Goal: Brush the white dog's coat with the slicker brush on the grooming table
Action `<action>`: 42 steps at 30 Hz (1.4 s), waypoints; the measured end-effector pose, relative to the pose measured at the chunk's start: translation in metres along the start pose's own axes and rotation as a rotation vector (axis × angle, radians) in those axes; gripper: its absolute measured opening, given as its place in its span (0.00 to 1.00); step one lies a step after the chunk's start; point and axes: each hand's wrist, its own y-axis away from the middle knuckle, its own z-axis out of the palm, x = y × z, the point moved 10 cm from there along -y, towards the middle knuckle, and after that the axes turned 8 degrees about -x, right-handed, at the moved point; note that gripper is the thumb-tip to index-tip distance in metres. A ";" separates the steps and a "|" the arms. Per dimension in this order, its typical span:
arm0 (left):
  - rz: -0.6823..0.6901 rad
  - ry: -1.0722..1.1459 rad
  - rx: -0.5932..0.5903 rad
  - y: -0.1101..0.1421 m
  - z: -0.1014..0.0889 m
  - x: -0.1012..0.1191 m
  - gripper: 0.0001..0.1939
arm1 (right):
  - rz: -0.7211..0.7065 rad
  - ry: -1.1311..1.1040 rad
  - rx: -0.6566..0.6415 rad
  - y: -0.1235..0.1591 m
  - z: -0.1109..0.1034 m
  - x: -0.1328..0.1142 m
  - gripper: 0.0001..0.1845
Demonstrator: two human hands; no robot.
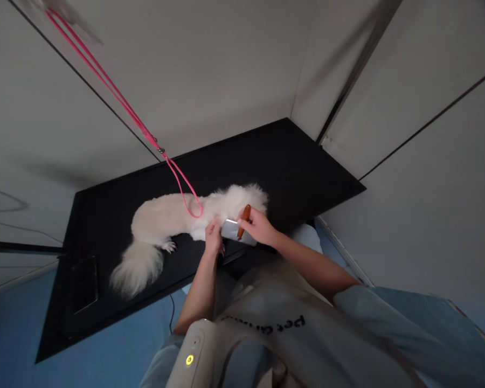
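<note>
A white furry pet (161, 215) is on a black grooming table, its back clipped short and its tail (137, 269) and front end left fluffy. I cannot make out its face. My right hand (258, 226) is closed on the brown handle of a slicker brush (231, 228), whose pale flat head lies against the fluffy front fur. Just left of the brush, my left hand (213, 235) pinches the pet's fur near a front leg; its fingertips are partly hidden. A pink loop leash (181, 183) hangs down to the pet's neck area.
The black table (307, 167) stands close to grey walls. A dark flat rectangular object (84, 284) lies at its left end. Thin dark poles (339, 102) rise behind. A whitish device with a yellow light (189, 360) is at my front, over a grey apron (267, 302).
</note>
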 end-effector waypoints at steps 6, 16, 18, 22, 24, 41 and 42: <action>0.005 0.080 0.063 -0.013 0.004 0.003 0.18 | -0.065 0.050 0.256 0.008 -0.025 -0.004 0.08; -0.081 0.278 0.003 -0.033 0.015 0.001 0.24 | -0.094 0.002 0.372 0.010 -0.055 -0.003 0.10; -0.066 0.183 -0.117 -0.034 0.025 0.012 0.26 | -0.023 -0.006 0.229 0.010 -0.040 0.009 0.11; 0.086 -0.301 -0.371 -0.031 0.050 0.048 0.28 | 0.098 -0.031 0.562 0.053 -0.084 0.039 0.12; 0.135 -0.519 -0.427 -0.035 0.058 0.058 0.17 | 0.172 -0.082 0.519 0.078 -0.088 0.052 0.13; -0.127 -0.406 -0.650 -0.090 0.075 0.064 0.13 | 0.454 -0.300 -0.303 0.083 0.125 0.080 0.11; -0.115 -0.388 -0.650 -0.090 0.074 0.063 0.14 | 0.478 -0.342 -0.373 0.088 0.134 0.080 0.11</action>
